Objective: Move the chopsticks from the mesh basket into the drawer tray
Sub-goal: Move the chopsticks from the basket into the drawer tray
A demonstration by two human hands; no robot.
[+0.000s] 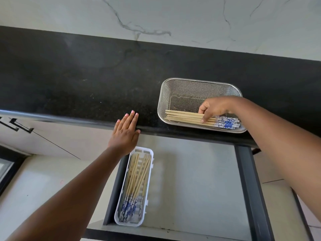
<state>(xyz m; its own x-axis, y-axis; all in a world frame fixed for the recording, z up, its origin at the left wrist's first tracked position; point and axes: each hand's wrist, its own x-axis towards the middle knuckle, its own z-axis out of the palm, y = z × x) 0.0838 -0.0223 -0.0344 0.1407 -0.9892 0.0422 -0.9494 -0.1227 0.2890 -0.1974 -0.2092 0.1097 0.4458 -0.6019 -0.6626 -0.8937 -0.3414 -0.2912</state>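
Note:
A steel mesh basket [175,89] stands on the black counter at the right. Several bamboo chopsticks [184,117] with blue-and-white patterned ends lie along its near side. My right hand [214,107] reaches into the basket and curls over these chopsticks, fingers touching them; none is lifted. Below, in the open drawer, a white slotted tray [150,154] holds several more chopsticks [133,176], patterned ends toward me. My left hand [126,132] rests flat on the counter's front edge, fingers spread and holding nothing.
The black counter [78,80] runs across the view under a marbled white wall. The open drawer [196,180] has a grey floor and dark side rails [250,188]. Cream cabinet fronts lie to the left.

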